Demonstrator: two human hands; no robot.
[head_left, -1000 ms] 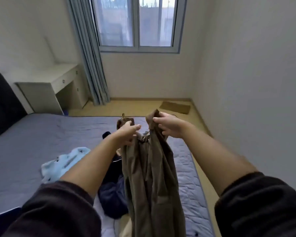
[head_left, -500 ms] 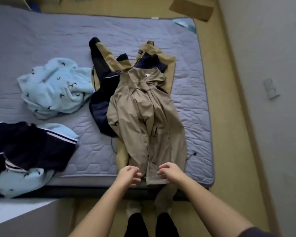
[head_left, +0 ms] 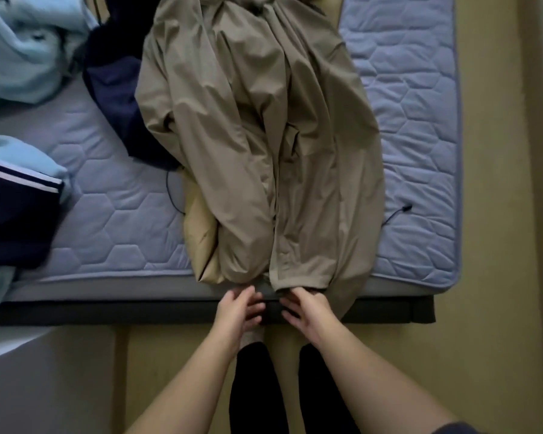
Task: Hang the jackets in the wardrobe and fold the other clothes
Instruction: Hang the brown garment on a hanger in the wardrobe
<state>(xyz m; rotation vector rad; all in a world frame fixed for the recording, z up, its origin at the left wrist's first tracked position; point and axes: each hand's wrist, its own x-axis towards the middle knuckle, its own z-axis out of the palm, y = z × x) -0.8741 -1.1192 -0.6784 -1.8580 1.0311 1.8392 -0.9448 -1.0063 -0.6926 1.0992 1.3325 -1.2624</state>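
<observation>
Since the khaki jacket (head_left: 264,136) lies flat and lengthwise on the bed (head_left: 414,136), hem at the near edge, the step in hand looks like laying it out and straightening it ahead of hanging; both hands sit just below that hem. The left hand (head_left: 240,306) hovers just short of the cloth, its fingers (head_left: 248,292) spread and relaxed, holding nothing; the right hand (head_left: 309,310) meets the hem, its fingers (head_left: 290,300) loosely extended and touching the edge rather than clamped on it, though blur makes a light pinch hard to rule out. A tan garment (head_left: 201,239) shows from under the jacket on the left-hand side; a navy garment (head_left: 116,98) lies against it further up; a pale blue fleece (head_left: 22,42) and a dark striped piece (head_left: 13,214) lie well apart to the left. No hanger is in view, and the collar is cut off at the top; the next move probably calls for reaching up to the shoulders and lifting the jacket clear without dragging the clothes beneath.
</observation>
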